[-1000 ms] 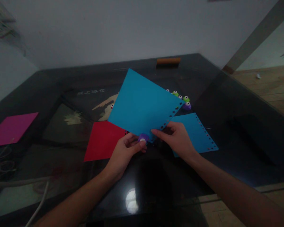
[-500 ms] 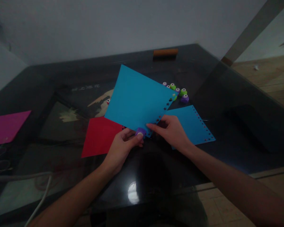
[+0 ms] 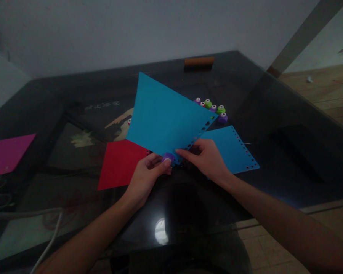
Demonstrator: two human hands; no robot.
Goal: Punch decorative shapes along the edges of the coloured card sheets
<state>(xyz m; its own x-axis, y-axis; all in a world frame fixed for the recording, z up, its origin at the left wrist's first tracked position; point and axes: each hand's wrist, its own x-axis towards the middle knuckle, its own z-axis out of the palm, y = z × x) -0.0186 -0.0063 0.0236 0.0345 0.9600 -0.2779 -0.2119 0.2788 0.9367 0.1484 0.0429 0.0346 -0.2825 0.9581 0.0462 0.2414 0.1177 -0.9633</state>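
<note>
A blue sheet of paper [image 3: 168, 118] is held up above the table, tilted, with a row of small punched shapes along its right edge. My right hand [image 3: 208, 158] pinches that edge near the lower corner, thumb on top. In my left hand [image 3: 148, 173] is a purple craft punch [image 3: 168, 157] with a white button under the thumb; it sits at the sheet's bottom corner. Beneath lie a red sheet [image 3: 120, 163] on the left and a second blue sheet [image 3: 231, 152] on the right, both with punched holes along an edge.
Several purple, green and red craft punches [image 3: 222, 117] stand behind the held sheet. A magenta sheet [image 3: 10, 154] lies at far left, near a white cable [image 3: 55, 232]. An orange-brown roll [image 3: 198, 61] rests at the back of the dark glossy table [image 3: 88, 87].
The held blue sheet has tilted slightly, its top corner shifting up and left. The purple punch and my left hand have moved a little left and up; both grips look the same.
</note>
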